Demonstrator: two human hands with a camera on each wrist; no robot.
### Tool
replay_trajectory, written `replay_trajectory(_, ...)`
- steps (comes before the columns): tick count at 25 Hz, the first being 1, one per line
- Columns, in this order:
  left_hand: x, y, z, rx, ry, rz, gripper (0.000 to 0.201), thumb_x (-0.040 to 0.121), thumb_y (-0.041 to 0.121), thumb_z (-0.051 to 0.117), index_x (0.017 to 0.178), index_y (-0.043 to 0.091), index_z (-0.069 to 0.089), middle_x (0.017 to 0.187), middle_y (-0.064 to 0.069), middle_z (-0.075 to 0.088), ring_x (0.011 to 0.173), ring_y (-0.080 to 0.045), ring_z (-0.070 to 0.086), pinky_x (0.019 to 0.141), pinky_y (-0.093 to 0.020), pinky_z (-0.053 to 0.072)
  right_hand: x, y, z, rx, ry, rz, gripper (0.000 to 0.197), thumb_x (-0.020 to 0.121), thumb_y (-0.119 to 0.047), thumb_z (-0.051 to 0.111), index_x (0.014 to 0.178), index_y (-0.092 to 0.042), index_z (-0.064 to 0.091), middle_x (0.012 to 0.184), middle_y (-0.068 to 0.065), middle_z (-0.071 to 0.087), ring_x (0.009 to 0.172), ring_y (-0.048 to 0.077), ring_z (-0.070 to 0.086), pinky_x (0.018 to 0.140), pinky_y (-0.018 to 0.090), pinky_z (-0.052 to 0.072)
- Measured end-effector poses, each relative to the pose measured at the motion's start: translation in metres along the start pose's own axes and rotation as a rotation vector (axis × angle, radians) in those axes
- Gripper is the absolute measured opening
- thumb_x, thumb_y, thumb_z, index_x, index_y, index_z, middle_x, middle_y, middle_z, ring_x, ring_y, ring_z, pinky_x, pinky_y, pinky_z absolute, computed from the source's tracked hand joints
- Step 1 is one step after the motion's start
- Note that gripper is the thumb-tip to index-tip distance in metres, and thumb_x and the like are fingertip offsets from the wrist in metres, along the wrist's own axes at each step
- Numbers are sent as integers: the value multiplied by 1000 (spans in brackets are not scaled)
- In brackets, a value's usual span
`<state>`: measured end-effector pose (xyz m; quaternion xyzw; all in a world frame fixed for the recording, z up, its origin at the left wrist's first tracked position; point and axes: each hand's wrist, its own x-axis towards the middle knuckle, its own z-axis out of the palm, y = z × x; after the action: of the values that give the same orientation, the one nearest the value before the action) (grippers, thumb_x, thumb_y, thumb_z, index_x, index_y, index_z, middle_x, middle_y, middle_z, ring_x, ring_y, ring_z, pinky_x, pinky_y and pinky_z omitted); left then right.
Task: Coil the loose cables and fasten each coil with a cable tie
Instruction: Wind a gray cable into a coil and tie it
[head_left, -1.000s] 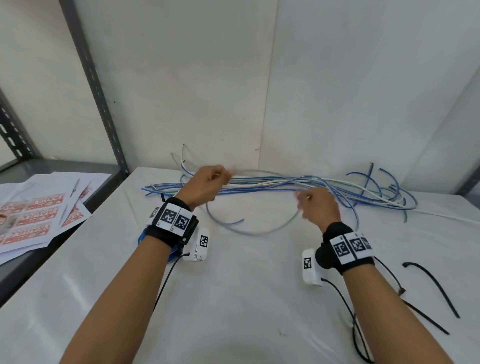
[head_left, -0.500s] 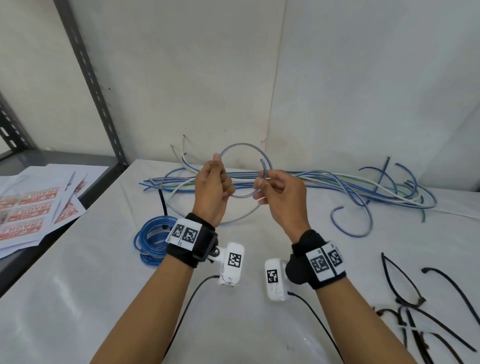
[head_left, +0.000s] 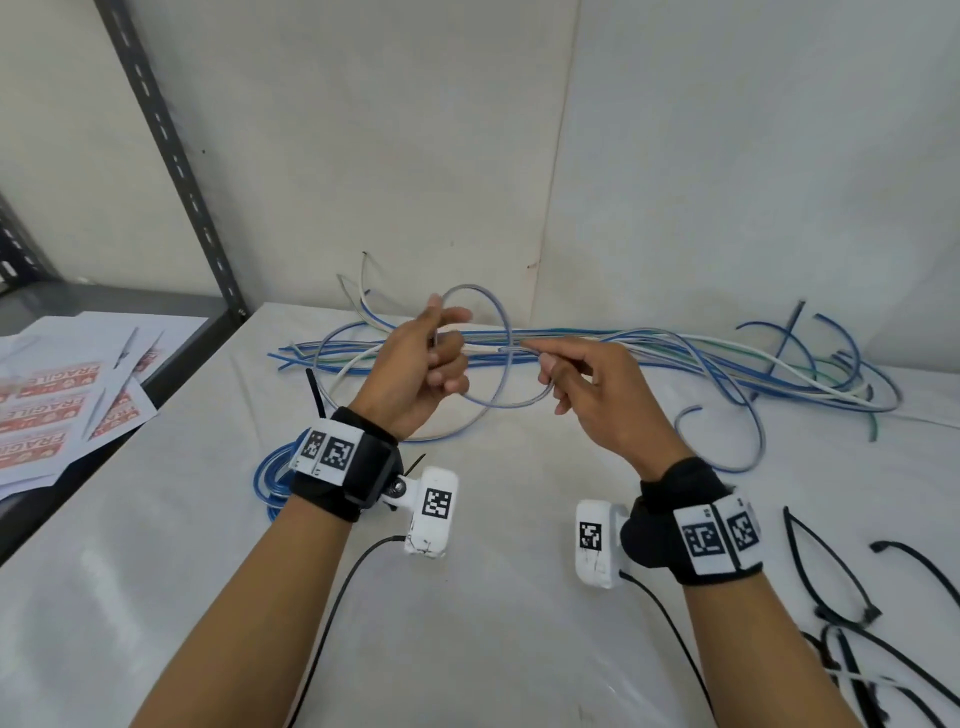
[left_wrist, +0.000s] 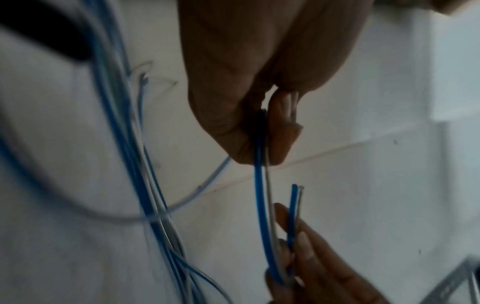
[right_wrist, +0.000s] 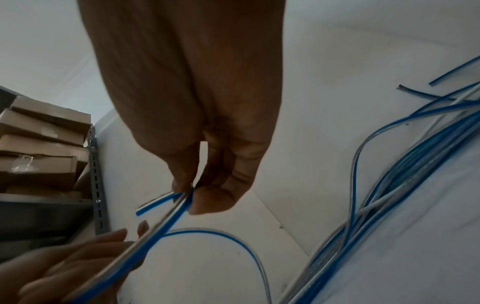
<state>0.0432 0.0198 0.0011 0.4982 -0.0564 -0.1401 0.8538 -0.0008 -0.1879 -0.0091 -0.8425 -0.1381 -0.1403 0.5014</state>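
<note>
My left hand (head_left: 441, 338) pinches a blue-and-grey cable (head_left: 501, 364) above the white table (head_left: 493, 623), and the cable curls in a loop beside it. My right hand (head_left: 543, 364) pinches the same cable a little to the right. In the left wrist view my left hand (left_wrist: 259, 144) grips the cable (left_wrist: 259, 185) and the right hand's fingers (left_wrist: 298, 246) hold its free end. In the right wrist view my right hand (right_wrist: 187, 193) pinches the cable (right_wrist: 166, 222). Loose cables (head_left: 675, 353) lie along the back wall. A tied blue coil (head_left: 270, 478) lies under my left wrist.
Black cable ties (head_left: 831, 597) lie at the right front of the table. Printed sheets (head_left: 62, 405) cover a grey shelf on the left, beside a metal rack post (head_left: 171, 156). Cardboard boxes (right_wrist: 39, 144) are stacked on the rack.
Both hands lifted the cable off the table and bent it into a loop. Since half a second ago my right hand has drawn away to the right, widening the loop.
</note>
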Motion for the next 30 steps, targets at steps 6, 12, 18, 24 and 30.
replay_trajectory(6,-17,-3,11,670,-233,20,39,111,25,36,122,7,69,84,-4,66,62,-13,51,58,-28,50,-4,-1,-3,-206,63,-114,23,96,-14,67,111,-27,78,78,-12,70,70,3,59,61,13,39)
replay_trajectory(12,-25,3,15,856,-326,-18,37,107,17,32,98,6,66,71,-4,54,64,-22,49,69,-35,52,-8,-7,-4,-84,73,-91,36,88,-19,77,123,-27,70,76,-13,73,66,9,53,66,14,38)
replay_trajectory(18,-28,6,18,814,-327,-98,29,104,15,28,81,14,45,69,2,26,68,-21,19,59,-29,32,-9,-5,2,-356,150,-177,19,89,-39,74,107,-32,77,92,-8,58,93,13,48,84,25,40)
replay_trajectory(24,-31,11,24,809,-337,-65,37,105,20,31,76,13,53,62,2,37,59,-19,30,61,-31,41,-12,-20,-6,55,68,-59,9,81,-24,84,81,-19,77,79,-4,73,73,12,65,66,46,55)
replay_trajectory(30,-37,10,23,812,-424,-95,44,111,32,33,73,16,47,62,6,27,57,-14,25,60,-27,37,-15,-27,-13,44,-26,-70,11,79,-24,85,82,-15,79,79,-1,74,75,23,65,64,44,51)
